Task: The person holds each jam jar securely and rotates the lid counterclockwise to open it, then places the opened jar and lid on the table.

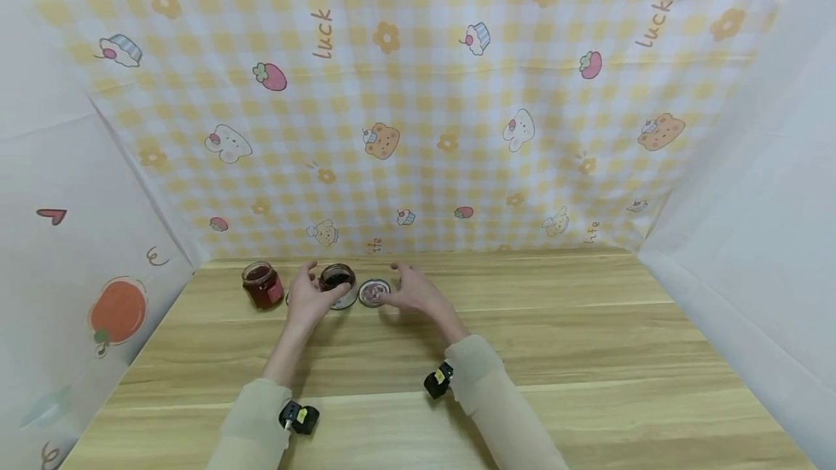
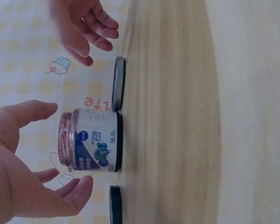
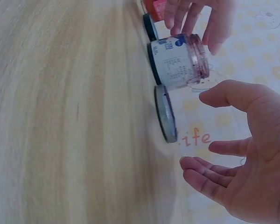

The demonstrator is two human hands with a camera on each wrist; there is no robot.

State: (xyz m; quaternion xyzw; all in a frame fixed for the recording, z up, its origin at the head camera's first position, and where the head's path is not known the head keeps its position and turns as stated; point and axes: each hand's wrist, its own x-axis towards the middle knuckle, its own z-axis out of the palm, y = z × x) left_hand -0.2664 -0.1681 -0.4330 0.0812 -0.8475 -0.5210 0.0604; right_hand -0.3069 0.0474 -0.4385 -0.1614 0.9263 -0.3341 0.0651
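Observation:
An uncapped glass jar (image 1: pixel 339 275) with a blueberry label (image 2: pixel 95 144) stands upright on the table, dark contents inside. My left hand (image 1: pixel 312 301) is spread around its left side, thumb in front and fingers behind, with gaps to the glass in the left wrist view. A round lid (image 1: pixel 374 293) lies just right of the jar, its inner side up and smeared. Over this lid's right edge hovers my right hand (image 1: pixel 413 291), fingers apart and holding nothing. Another lid (image 2: pixel 115 205) lies left of the jar, mostly hidden behind my left hand in the head view.
A second open jar (image 1: pixel 263 286) with red contents stands at the table's far left. Behind everything hangs a yellow checked cloth (image 1: pixel 418 187), close to the jars. White cloth walls flank the wooden table (image 1: pixel 555 354).

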